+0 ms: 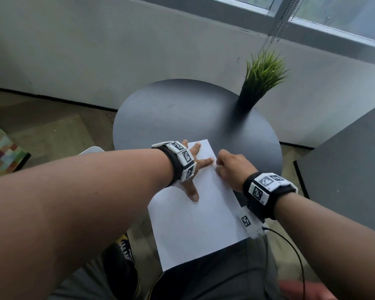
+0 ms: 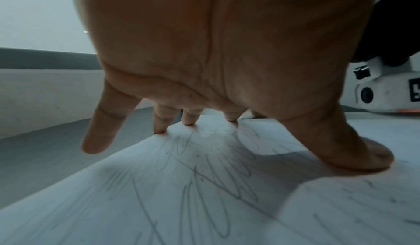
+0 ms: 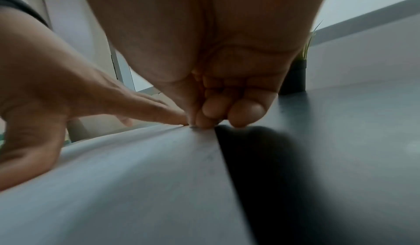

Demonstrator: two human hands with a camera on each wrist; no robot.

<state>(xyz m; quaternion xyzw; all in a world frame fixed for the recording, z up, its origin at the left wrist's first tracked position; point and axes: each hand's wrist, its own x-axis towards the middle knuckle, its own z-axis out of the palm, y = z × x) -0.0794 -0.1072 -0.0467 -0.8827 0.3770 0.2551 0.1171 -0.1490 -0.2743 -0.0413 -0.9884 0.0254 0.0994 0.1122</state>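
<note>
while the left hand (image 1: 197, 165) lies spread, straight fingers pressing the paper (image 1: 195, 224) onto the table (image 1: 171, 109), the right hand (image 1: 232, 167) curls, pinching the paper's right edge.

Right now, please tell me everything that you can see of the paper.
The paper is a white rectangular sheet with faint pencil scribbles, lying flat on the round dark table, its near end overhanging the edge. The left hand presses it with spread fingers; the right hand, fingers curled, pinches its right edge.
</note>
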